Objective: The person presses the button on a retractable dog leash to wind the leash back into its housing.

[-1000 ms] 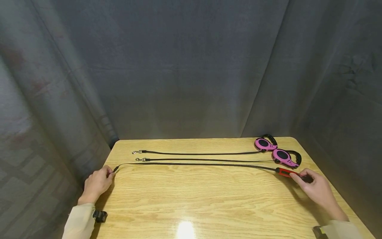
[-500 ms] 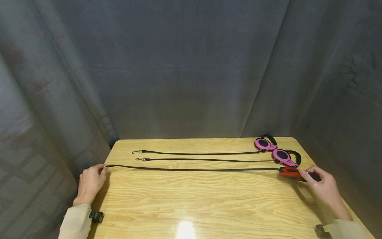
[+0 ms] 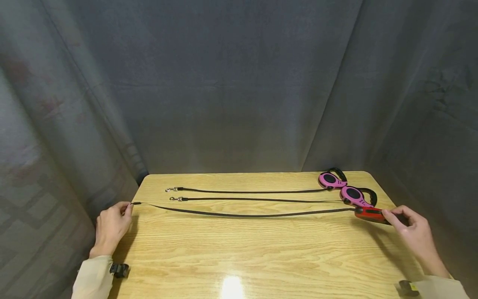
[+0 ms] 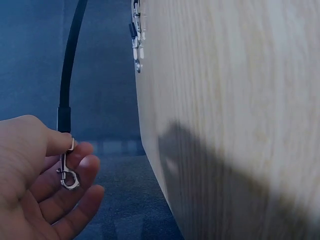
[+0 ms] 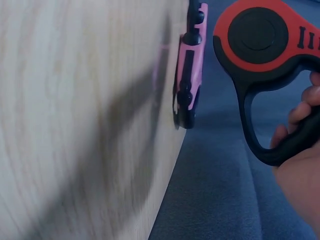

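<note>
Between thumb and fingers, my left hand [image 3: 111, 226] pinches the metal snap hook [image 4: 68, 172] at the end of a black leash strap [image 4: 71, 65], above the table's left edge. My right hand [image 3: 414, 228] grips the black handle of a red and black retractable leash [image 5: 272, 35], held above the tabletop at the right. The strap of this leash [image 3: 239, 215] runs between both hands and sags slightly in the middle. Just beyond it lie two pink retractable leashes, the nearer one [image 3: 356, 197] beside the red casing and the farther one [image 3: 331, 180] behind.
The pink leashes' black straps, the farther strap [image 3: 254, 192] and the nearer strap [image 3: 257, 199], lie stretched leftward across the wooden table [image 3: 239, 245]. Their snap hooks [image 3: 174, 199] rest at the left. Grey curtains [image 3: 224, 91] stand around the back and sides.
Both hands have moved outward, the left one leftward and the right one rightward with the red leash. The strap between them was nearly straight half a second ago and now sags.
</note>
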Demonstrator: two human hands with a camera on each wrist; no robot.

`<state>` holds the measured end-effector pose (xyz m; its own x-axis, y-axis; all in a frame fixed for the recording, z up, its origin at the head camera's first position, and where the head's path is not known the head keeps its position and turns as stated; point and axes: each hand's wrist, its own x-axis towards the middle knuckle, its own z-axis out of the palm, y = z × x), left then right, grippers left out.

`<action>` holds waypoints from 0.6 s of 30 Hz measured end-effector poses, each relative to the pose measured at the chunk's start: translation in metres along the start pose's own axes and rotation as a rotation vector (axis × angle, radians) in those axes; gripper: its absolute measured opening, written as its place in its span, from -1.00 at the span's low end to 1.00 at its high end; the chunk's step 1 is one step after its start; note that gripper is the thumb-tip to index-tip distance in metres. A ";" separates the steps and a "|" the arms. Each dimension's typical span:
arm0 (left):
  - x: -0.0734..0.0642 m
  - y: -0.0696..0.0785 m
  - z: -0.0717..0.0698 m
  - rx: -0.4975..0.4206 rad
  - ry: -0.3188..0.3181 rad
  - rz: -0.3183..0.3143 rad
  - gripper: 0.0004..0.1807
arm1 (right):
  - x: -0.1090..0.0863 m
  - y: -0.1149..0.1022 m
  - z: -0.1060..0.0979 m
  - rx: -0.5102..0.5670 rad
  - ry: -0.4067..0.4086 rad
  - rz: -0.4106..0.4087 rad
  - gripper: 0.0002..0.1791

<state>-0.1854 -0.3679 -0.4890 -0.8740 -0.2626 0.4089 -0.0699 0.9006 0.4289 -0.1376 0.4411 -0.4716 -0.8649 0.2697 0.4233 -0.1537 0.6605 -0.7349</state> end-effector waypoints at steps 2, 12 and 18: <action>-0.001 0.001 -0.002 -0.007 0.005 -0.006 -0.73 | 0.001 -0.001 -0.002 0.029 -0.002 0.014 -0.85; -0.002 0.005 -0.006 -0.039 0.067 0.015 -0.76 | 0.001 -0.006 -0.011 0.095 0.034 0.062 -0.79; -0.001 0.009 -0.009 -0.071 0.107 0.029 -0.77 | 0.002 -0.006 -0.014 0.118 0.058 0.056 -0.79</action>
<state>-0.1810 -0.3629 -0.4788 -0.8184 -0.2759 0.5042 -0.0079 0.8825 0.4702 -0.1320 0.4474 -0.4589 -0.8451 0.3461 0.4073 -0.1639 0.5576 -0.8138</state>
